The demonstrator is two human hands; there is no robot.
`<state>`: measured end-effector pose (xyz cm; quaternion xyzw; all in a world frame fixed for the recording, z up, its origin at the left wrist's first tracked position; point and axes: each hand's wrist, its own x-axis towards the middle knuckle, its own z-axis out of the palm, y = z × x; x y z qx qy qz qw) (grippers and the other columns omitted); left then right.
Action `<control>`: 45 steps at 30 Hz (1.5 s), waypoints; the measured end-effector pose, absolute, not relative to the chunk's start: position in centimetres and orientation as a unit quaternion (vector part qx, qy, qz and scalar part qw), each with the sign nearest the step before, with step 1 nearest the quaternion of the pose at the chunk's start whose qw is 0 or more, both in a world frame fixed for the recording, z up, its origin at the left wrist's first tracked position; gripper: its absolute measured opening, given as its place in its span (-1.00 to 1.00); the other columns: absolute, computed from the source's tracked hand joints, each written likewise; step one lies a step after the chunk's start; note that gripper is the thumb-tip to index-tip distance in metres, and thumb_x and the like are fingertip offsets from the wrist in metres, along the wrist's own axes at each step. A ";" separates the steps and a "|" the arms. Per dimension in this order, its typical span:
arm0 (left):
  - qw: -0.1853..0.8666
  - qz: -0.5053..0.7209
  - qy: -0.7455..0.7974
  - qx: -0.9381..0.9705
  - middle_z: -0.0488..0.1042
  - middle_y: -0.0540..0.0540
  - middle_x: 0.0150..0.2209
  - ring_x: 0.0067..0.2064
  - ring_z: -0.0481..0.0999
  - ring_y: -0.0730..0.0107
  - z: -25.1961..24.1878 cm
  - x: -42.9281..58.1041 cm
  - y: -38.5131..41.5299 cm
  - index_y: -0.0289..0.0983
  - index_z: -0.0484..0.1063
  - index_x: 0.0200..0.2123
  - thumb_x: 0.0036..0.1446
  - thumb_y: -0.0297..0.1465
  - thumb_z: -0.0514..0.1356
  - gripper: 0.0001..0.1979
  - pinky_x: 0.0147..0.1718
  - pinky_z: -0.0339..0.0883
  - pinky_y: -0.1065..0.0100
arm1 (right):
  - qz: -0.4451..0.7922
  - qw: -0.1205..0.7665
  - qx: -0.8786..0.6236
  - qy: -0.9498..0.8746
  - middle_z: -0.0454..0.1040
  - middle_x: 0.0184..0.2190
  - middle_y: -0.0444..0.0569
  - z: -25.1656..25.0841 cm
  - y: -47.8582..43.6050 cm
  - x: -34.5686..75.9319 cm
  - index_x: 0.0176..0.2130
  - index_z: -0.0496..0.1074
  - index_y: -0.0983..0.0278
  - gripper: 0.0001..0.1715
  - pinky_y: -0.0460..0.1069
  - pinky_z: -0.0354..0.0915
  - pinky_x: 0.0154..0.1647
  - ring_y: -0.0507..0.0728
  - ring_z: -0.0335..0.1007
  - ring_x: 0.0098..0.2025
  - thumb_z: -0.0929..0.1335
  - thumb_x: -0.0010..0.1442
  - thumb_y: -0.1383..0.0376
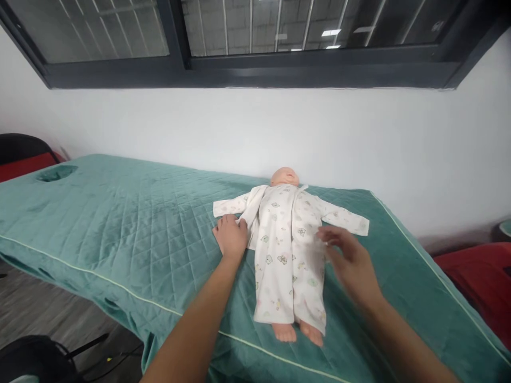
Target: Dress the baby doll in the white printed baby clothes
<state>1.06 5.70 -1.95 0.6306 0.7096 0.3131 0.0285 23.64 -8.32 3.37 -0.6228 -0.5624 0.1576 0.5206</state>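
Left hand (pixel 232 236): pinching the printed baby outfit (pixel 275 255) at left; best kept untwisted.
Right hand (pixel 351 260): loosely open, near right side.
Doll (pixel 285 174): best kept still.

Doll (pixel 284 177) lying flat, white printed clothing (pixel 276 244), sleeves (pixel 345 218) outspread

Left hand (pixel 231 236) touches garment (pixel 275 234); doll (pixel 284 176) supine

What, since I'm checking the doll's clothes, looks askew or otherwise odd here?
The white outfit on the doll looks slightly uneven: it bunches beside the left hand, whereas the opposite side lies smoother. Nothing looks spilled or damaged.
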 end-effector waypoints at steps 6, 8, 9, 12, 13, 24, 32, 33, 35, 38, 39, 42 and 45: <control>0.064 0.331 0.717 0.610 0.52 -0.19 -0.18 -0.02 0.47 0.11 -2.3 0.7 5.8 -0.25 0.36 -0.15 0.30 -0.23 -0.04 -0.72 0.04 0.16 0.12 | 0.148 0.457 -0.692 -0.539 0.43 0.10 0.10 6.1 1.3 24.0 -0.01 0.44 0.23 -0.56 0.20 0.21 0.09 0.31 0.35 0.06 0.27 0.14 0.14; 0.071 0.339 0.716 0.605 0.52 -0.18 -0.21 -0.07 0.49 0.12 -2.4 0.6 5.8 -0.25 0.35 -0.14 0.31 -0.21 -0.06 -0.70 0.03 0.17 0.13 | 0.155 0.430 -0.687 -0.565 0.48 0.03 0.12 6.4 4.5 23.9 -0.09 0.48 0.25 -0.60 0.21 0.18 0.11 0.33 0.36 0.04 0.25 0.17 0.13; 0.076 0.342 0.716 0.604 0.52 -0.18 -0.22 -0.09 0.49 0.12 -2.3 0.6 5.8 -0.25 0.34 -0.14 0.31 -0.20 -0.06 -0.70 0.02 0.18 0.13 | 0.161 0.418 -0.678 -0.583 0.51 0.00 0.10 6.5 5.7 23.7 -0.14 0.50 0.25 -0.61 0.20 0.18 0.11 0.32 0.37 0.02 0.24 0.18 0.12; 0.095 0.348 0.716 0.597 0.52 -0.17 -0.24 -0.10 0.50 0.12 -2.1 0.5 5.7 -0.24 0.34 -0.16 0.30 -0.20 -0.05 -0.72 0.02 0.19 0.13 | 0.187 0.398 -0.646 -0.624 0.54 -0.05 0.04 6.5 7.0 23.0 -0.20 0.52 0.22 -0.60 0.19 0.19 0.12 0.31 0.37 0.01 0.22 0.22 0.08; 0.104 0.351 0.717 0.593 0.52 -0.16 -0.25 -0.11 0.50 0.12 -2.0 0.5 5.5 -0.24 0.33 -0.17 0.30 -0.21 -0.05 -0.73 0.01 0.20 0.13 | 0.195 0.405 -0.639 -0.624 0.52 0.00 0.03 6.4 7.0 22.8 -0.17 0.52 0.21 -0.59 0.20 0.17 0.15 0.31 0.35 0.06 0.22 0.22 0.06; 0.413 0.505 0.596 0.467 0.32 0.06 -0.45 -0.40 0.39 0.39 2.2 2.7 5.1 -0.17 0.18 -0.24 0.28 -0.11 -0.04 -0.75 -0.38 0.28 0.38 | 0.254 0.490 -0.612 -0.567 0.41 0.16 -0.01 4.8 6.2 24.2 0.06 0.44 0.14 -0.51 0.16 0.09 0.28 0.23 0.26 0.20 0.29 0.22 0.01; 0.491 0.357 0.303 0.735 0.54 -0.09 -0.05 0.04 0.47 0.26 8.9 5.5 2.4 -0.19 0.28 -0.31 0.26 -0.17 0.09 -0.78 0.04 0.28 0.25 | 0.156 0.503 -0.625 -0.576 0.44 -0.07 0.06 3.4 7.7 25.8 -0.13 0.49 0.23 -0.64 0.14 0.21 0.12 0.20 0.33 0.01 0.27 0.21 0.10; 0.483 0.370 0.311 0.730 0.54 -0.08 -0.04 0.03 0.48 0.28 9.2 5.7 2.9 -0.20 0.32 -0.29 0.28 -0.17 0.06 -0.77 0.03 0.29 0.26 | 0.151 0.496 -0.624 -0.585 0.43 -0.08 0.06 3.3 8.0 25.9 -0.13 0.50 0.23 -0.64 0.14 0.20 0.13 0.20 0.33 0.00 0.26 0.22 0.11; 0.452 0.413 0.344 0.712 0.56 -0.07 -0.09 -0.04 0.50 0.33 9.4 6.2 4.7 -0.21 0.40 -0.26 0.29 -0.18 0.04 -0.74 -0.01 0.31 0.30 | 0.140 0.480 -0.623 -0.601 0.41 -0.10 0.06 3.2 8.4 26.1 -0.11 0.51 0.23 -0.63 0.14 0.17 0.15 0.19 0.33 0.01 0.26 0.24 0.11; 0.377 0.449 0.416 0.695 0.58 -0.05 -0.20 -0.16 0.51 0.35 9.3 7.3 8.5 -0.24 0.48 -0.29 0.25 -0.26 0.08 -0.76 -0.07 0.33 0.32 | 0.120 0.454 -0.617 -0.631 0.40 -0.14 0.05 3.2 8.9 26.4 -0.07 0.51 0.22 -0.62 0.15 0.15 0.18 0.21 0.32 0.03 0.25 0.26 0.12; 0.358 0.437 0.436 0.700 0.59 -0.05 -0.23 -0.20 0.51 0.35 9.2 7.8 9.8 -0.25 0.50 -0.32 0.22 -0.29 0.09 -0.78 -0.10 0.34 0.33 | 0.114 0.446 -0.614 -0.641 0.40 -0.14 0.05 3.3 8.9 26.5 -0.06 0.51 0.21 -0.62 0.15 0.15 0.18 0.22 0.32 0.04 0.24 0.27 0.13; 0.329 0.366 0.467 0.735 0.59 -0.06 -0.31 -0.28 0.50 0.34 8.8 9.5 12.9 -0.26 0.53 -0.36 0.17 -0.36 0.11 -0.79 -0.22 0.35 0.34 | 0.103 0.421 -0.619 -0.655 0.38 -0.14 0.06 3.6 9.1 26.6 -0.07 0.52 0.18 -0.63 0.17 0.17 0.15 0.23 0.34 0.01 0.22 0.29 0.15; 0.302 0.311 0.469 0.769 0.58 -0.09 -0.36 -0.27 0.50 0.30 8.5 10.6 14.7 -0.27 0.55 -0.41 0.13 -0.36 0.14 -0.81 -0.24 0.35 0.34 | 0.118 0.418 -0.623 -0.651 0.37 -0.14 0.05 3.8 9.3 26.5 -0.07 0.53 0.17 -0.63 0.16 0.20 0.10 0.22 0.35 -0.02 0.22 0.29 0.16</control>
